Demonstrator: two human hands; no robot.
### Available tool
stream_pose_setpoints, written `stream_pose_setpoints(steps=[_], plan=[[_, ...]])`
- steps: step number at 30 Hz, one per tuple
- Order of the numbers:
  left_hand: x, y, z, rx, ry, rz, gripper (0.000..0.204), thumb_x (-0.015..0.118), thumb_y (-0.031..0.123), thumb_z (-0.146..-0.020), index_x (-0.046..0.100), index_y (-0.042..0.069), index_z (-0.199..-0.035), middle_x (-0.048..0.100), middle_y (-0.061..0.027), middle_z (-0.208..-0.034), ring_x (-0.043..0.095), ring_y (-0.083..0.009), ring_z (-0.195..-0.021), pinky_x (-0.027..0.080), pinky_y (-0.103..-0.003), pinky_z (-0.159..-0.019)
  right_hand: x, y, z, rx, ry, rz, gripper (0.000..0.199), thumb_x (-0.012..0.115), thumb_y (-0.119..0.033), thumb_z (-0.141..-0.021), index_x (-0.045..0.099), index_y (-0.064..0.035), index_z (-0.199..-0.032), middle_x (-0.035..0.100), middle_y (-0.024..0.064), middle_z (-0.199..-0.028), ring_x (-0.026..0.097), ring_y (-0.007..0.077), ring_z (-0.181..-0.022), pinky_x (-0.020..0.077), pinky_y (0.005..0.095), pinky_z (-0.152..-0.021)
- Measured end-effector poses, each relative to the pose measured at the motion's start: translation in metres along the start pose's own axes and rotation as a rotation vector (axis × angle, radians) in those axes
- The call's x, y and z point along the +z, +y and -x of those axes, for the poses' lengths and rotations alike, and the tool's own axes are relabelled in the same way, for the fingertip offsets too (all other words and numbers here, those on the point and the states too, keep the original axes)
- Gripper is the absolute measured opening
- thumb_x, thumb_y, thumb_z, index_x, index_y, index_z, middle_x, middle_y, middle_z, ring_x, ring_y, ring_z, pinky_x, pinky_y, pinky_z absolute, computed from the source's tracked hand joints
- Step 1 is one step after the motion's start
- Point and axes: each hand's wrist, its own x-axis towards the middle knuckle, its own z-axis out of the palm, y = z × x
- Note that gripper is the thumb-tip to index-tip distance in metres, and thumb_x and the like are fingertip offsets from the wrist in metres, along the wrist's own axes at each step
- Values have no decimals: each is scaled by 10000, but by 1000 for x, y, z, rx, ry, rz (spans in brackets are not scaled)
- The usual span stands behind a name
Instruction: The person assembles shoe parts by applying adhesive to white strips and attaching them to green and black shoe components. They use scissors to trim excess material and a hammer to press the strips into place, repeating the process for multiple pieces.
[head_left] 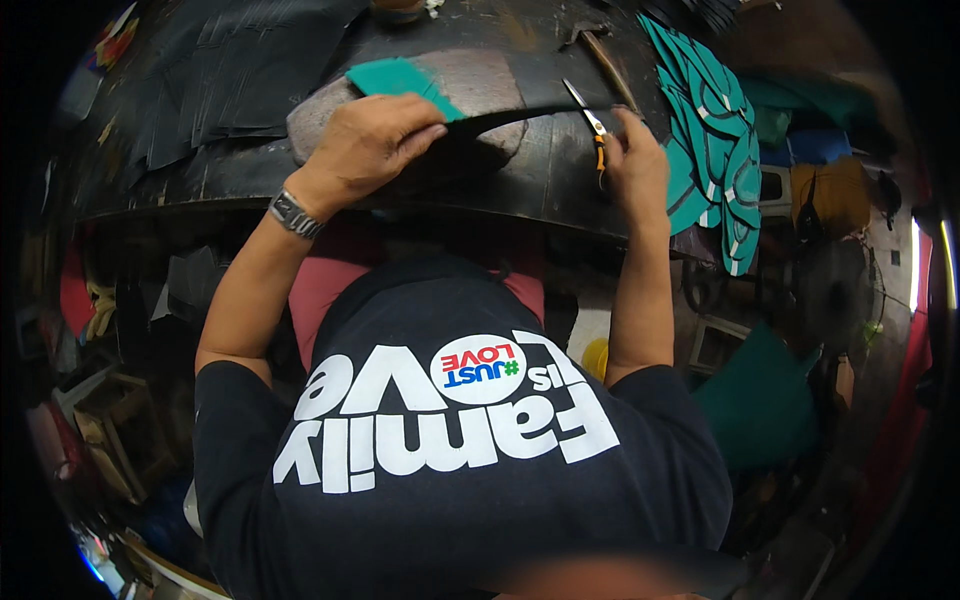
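Note:
A thin, dark piece of sheet material [530, 115], seen almost edge-on, stretches in a slight curve between my two hands above the worktable. My left hand [372, 142] pinches its left end between thumb and fingers. At the right end, my right hand [638, 165] grips it with closed fingers. A teal piece [395, 78] lies on a worn, greyish board [480, 72], just beyond the left hand and partly covered by it. Scissors with orange handles [598, 135] rest on the table next to the right hand, blades pointing away.
A hammer [608, 68] lies beyond the scissors. Overlapping teal cut pieces with dark curved bands [708, 130] hang over the table's right edge. Dark sheets [240, 85] are stacked at the far left of the black worktable [560, 190]. Green material [765, 400] sits low at the right.

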Motion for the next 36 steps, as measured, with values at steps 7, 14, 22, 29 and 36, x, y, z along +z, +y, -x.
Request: stream_pose_setpoints(steps=[7, 14, 22, 29, 36], plan=[[-20, 8, -33, -278, 155, 990, 367, 762, 244, -922, 628, -1, -1160, 691, -2, -874, 643, -107, -776, 528, -238, -733, 6, 9, 43, -46, 68, 251, 483, 683, -97, -850, 574, -134, -1319, 640, 180, -1103, 630, 390, -988, 528, 499, -830], [7, -25, -9, -678, -207, 1012, 449, 857, 108, -780, 664, -20, -1164, 721, -48, -1025, 664, -105, -901, 545, -266, -845, 7, 15, 26, -1, -17, 151, 520, 615, -13, -809, 581, -117, -1318, 645, 204, -1109, 651, 400, -986, 523, 504, -839], [12, -7, 8, -605, -64, 964, 379, 850, 123, -796, 692, -15, -1113, 740, -93, -956, 706, -128, -828, 587, -276, -737, 5, 8, 34, 147, -93, -252, 470, 614, -37, -841, 613, -75, -1309, 621, 100, -760, 607, 195, -652, 478, 343, -634], [13, 21, 17, -512, 233, 1472, 312, 727, 21, -901, 631, 14, -1198, 720, -95, -1037, 725, -143, -863, 631, -279, -731, 10, -29, 80, 173, -219, -1478, 622, 708, -163, -908, 438, -50, -1457, 602, 70, -927, 600, 125, -658, 492, 250, -579], [33, 27, 19, -513, 454, 1601, 289, 693, 22, -932, 607, 38, -1207, 704, -78, -1077, 712, -135, -886, 624, -277, -749, 46, -78, 126, 314, -629, -1622, 744, 764, -199, -856, 397, -62, -1489, 590, 81, -961, 610, 140, -735, 494, 248, -662]])
